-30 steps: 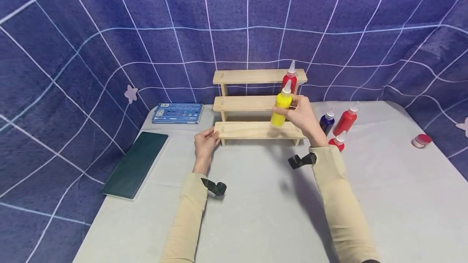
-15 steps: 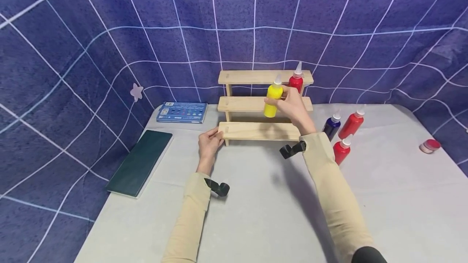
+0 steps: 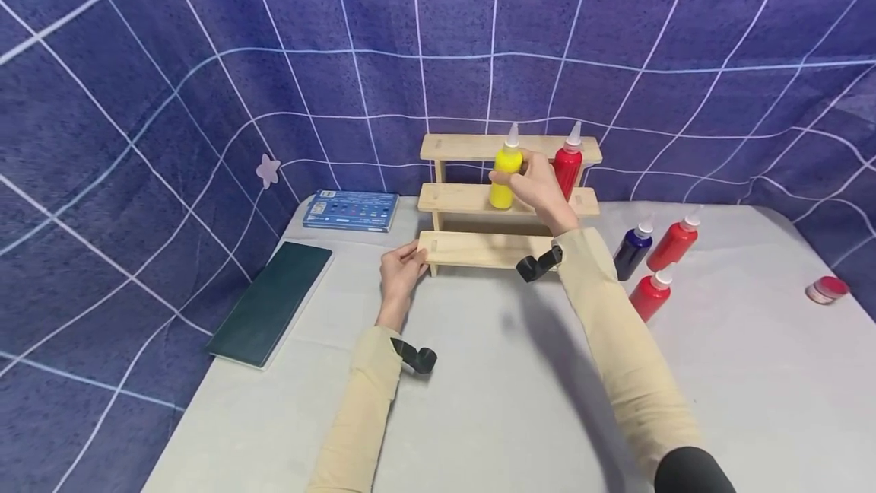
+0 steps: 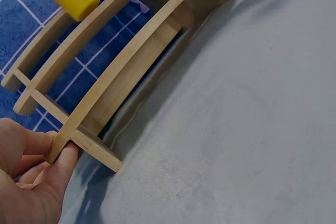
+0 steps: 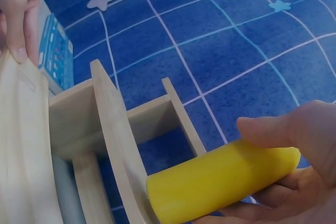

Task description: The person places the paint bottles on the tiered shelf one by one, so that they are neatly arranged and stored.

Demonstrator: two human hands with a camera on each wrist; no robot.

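A three-tier wooden display shelf stands at the back of the table. My left hand grips the left end of its lowest board, thumb and fingers on either side in the left wrist view. In my right hand is a yellow squeeze bottle with a white pointed cap, held upright. Its base overlaps the middle board's edge in the right wrist view. To its right, a red squeeze bottle stands at the middle tier, its lower part partly behind my right hand.
Right of the shelf stand a dark blue bottle and two more red bottles. A small red-lidded jar sits far right. On the left lie a blue box and a dark green notebook. A blue grid-patterned cloth hangs behind.
My right hand has carried the yellow bottle leftward, from in front of the red bottle to the middle board left of it. My left hand keeps its grip. The head view has shifted slightly.
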